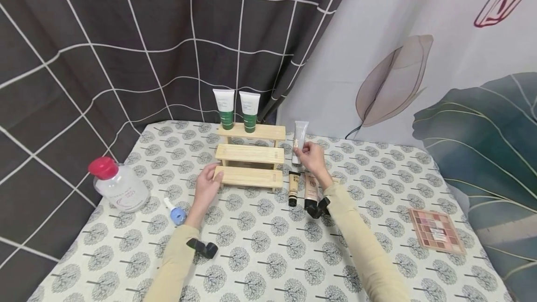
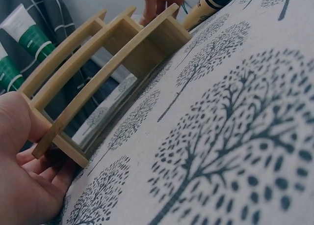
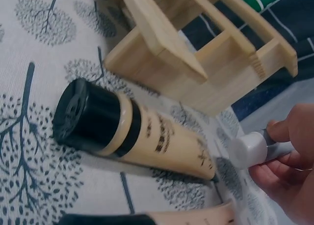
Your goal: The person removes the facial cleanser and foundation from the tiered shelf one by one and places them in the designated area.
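A three-tier wooden stand sits on the cloth. My left hand grips the left end of its lowest step, thumb on the step and fingers curled beside it in the left wrist view. Two green-and-white tubes stand upright on the top step. Right of the stand, my right hand pinches a pale grey tube with a white cap. Just below it lie a beige tube with a black cap and a pinkish BB cream tube, the latter partly hidden by my right wrist.
On the left stand a clear bottle with a red cap and a small blue bottle with a white top. A makeup palette lies far right. Dark checked curtain and pale printed curtain border the tree-patterned cloth.
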Motion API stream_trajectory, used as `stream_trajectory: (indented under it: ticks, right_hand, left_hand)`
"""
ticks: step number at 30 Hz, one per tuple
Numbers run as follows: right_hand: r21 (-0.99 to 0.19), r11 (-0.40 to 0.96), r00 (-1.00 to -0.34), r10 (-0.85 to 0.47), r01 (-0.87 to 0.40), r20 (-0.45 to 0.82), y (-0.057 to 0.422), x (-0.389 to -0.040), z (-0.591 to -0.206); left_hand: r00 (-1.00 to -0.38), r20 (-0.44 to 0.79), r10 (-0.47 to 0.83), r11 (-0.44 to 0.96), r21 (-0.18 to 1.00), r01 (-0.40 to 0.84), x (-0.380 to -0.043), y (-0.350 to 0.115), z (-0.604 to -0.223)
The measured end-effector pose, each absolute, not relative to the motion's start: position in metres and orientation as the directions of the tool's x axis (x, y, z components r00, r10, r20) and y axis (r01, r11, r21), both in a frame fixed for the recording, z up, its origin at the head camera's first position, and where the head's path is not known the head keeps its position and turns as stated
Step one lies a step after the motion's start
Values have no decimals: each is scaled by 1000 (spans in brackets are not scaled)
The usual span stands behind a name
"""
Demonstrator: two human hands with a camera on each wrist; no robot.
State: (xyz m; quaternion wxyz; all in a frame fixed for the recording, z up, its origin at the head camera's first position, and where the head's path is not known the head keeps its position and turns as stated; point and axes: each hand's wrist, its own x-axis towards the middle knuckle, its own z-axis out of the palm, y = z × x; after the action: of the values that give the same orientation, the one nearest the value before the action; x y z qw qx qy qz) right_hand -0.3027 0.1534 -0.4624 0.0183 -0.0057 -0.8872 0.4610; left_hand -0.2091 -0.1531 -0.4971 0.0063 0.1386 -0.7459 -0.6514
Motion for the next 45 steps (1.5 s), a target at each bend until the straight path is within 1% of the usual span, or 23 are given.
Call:
stream_trajectory:
  ticks: [7, 14, 21, 28, 31, 38, 45]
  right_hand:
    - [-780, 622, -998, 44, 69, -54, 155, -304, -472]
    - [-717, 690, -995, 76, 96, -60, 155, -305, -476]
    - [-717, 684, -991, 115, 130, -70, 155, -305, -473]
    - [-717, 688, -993, 107, 107, -45, 156, -304, -467]
    - [-738, 667, -995, 89, 98, -52, 157, -305, -455]
    - [-773, 634, -998, 58, 12, 32, 153, -311, -427]
    - [-823, 567, -997, 57, -18, 61, 144, -314, -406]
  left_hand:
    - [-963, -167, -212, 102, 976, -192, -208, -153, -497]
    - [-964, -166, -208, 102, 976, -190, -209, -154, -497]
    - [-964, -165, -207, 106, 976, -190, -211, -153, -496]
    - [-963, -171, -208, 102, 975, -196, -210, -153, -497]
    - [-961, -180, -210, 97, 974, -204, -210, -153, -497]
    - [-960, -175, -217, 115, 972, -203, -209, -153, -498]
    - [-961, -171, -219, 116, 973, -200, -209, -152, -497]
